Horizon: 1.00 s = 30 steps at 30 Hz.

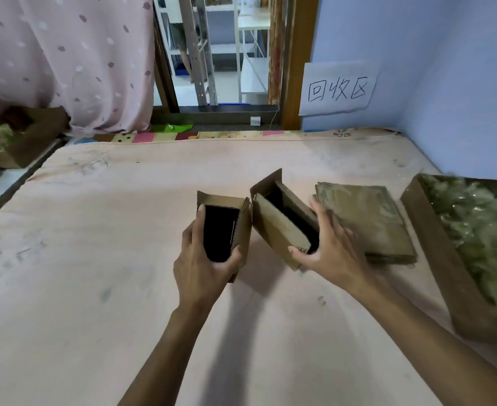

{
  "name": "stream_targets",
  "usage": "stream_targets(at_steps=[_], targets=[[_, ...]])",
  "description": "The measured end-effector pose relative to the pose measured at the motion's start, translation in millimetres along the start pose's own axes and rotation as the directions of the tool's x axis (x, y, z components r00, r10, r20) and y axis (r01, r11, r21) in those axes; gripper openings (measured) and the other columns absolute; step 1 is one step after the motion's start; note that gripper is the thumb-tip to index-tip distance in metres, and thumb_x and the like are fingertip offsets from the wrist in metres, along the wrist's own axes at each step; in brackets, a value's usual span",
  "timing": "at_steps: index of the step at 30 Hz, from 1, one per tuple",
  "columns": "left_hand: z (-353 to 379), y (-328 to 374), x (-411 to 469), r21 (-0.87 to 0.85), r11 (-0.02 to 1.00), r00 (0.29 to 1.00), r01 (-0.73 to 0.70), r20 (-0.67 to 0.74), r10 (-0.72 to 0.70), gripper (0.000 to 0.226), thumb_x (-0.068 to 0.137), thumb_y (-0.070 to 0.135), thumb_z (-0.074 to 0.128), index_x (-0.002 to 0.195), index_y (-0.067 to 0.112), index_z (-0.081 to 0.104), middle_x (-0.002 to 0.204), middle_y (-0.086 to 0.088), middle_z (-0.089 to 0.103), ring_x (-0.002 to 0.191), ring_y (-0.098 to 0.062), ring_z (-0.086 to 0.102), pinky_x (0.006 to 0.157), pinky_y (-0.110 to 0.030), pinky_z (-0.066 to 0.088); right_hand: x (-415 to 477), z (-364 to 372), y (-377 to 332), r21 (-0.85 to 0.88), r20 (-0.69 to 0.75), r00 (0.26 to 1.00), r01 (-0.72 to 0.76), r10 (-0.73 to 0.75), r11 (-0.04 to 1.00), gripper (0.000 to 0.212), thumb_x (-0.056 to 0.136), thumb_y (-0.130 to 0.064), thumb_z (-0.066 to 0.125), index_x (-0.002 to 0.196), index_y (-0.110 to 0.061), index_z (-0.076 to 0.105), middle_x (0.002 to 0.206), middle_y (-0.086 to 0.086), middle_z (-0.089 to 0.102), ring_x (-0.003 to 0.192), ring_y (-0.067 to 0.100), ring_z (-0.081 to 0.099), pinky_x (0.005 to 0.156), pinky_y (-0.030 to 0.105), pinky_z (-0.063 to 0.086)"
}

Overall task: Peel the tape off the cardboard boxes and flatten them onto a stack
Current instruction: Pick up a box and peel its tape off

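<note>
Clutching the left box (242,227) in the left hand (203,268) and the right box (276,227) in the right hand (329,253), a person holds both open cartons above the pink mat (94,230), just beside the flattened stack (367,218). Flattening seems the step in hand; each carton needs collapsing, then laying atop that stack.

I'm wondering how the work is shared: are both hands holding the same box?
No, the left hand grips one open box, while the right hand grips a second box beside it.
</note>
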<state>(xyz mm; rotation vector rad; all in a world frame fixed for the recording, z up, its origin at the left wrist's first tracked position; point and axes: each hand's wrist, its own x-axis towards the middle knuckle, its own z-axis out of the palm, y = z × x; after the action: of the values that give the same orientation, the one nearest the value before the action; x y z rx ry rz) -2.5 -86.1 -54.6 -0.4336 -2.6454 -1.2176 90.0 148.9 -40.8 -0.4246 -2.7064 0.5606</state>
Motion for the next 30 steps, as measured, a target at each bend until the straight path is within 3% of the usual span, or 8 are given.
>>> stream_targets(at_steps=[7,14,17,20,30], targets=[[25,-30,-17,-0.028,0.974,0.959,-0.223,-0.183,0.214,0.1,0.07,0.053,0.072,0.159,0.034,0.029,0.144,-0.002,0.054,0.121,-0.026,0.058,0.085,-0.035,0.043,-30,20,29,0.035,-0.176,0.983,0.066,-0.059,0.997,0.106,0.074,-0.055,0.08,0.157,-0.034,0.017,0.149,-0.005,0.046,0.125,0.028,0.057,0.096,0.048,0.051],[13,-23,-94,-0.077,0.948,0.916,-0.308,-0.295,0.273,0.095,0.076,0.048,0.078,0.158,0.033,0.033,0.143,-0.003,0.055,0.122,-0.028,0.059,0.088,-0.039,0.045,-107,5,33,0.002,-0.292,0.951,0.112,-0.107,0.994,0.107,0.075,-0.052,0.083,0.159,-0.027,0.02,0.153,-0.003,0.044,0.132,0.024,0.051,0.096,0.04,0.047],[2,-16,-133,-0.07,0.954,0.92,-0.292,-0.292,0.26,0.095,0.076,0.05,0.077,0.158,0.034,0.032,0.144,-0.003,0.055,0.121,-0.03,0.059,0.088,-0.044,0.049,-147,-9,24,-0.041,-0.28,0.955,0.093,-0.101,0.995,0.108,0.075,-0.052,0.082,0.159,-0.028,0.018,0.151,0.0,0.044,0.132,0.027,0.052,0.097,0.044,0.05],[-13,-8,-164,-0.043,0.958,0.924,-0.284,-0.281,0.261,0.096,0.079,0.041,0.082,0.159,0.033,0.03,0.144,-0.005,0.054,0.119,-0.033,0.06,0.086,-0.044,0.048,-179,-23,15,-0.055,-0.264,0.96,0.081,-0.093,0.995,0.109,0.075,-0.053,0.081,0.159,-0.029,0.016,0.153,0.001,0.044,0.134,0.028,0.051,0.1,0.046,0.049],[-54,2,-219,0.002,0.98,0.953,-0.201,-0.233,0.195,0.094,0.081,0.044,0.079,0.159,0.036,0.028,0.141,-0.008,0.055,0.115,-0.037,0.061,0.087,-0.044,0.047,-245,-59,5,-0.085,-0.237,0.971,-0.045,0.024,0.995,0.106,0.075,-0.058,0.076,0.157,-0.024,0.019,0.154,0.008,0.043,0.137,0.032,0.048,0.106,0.046,0.044]])
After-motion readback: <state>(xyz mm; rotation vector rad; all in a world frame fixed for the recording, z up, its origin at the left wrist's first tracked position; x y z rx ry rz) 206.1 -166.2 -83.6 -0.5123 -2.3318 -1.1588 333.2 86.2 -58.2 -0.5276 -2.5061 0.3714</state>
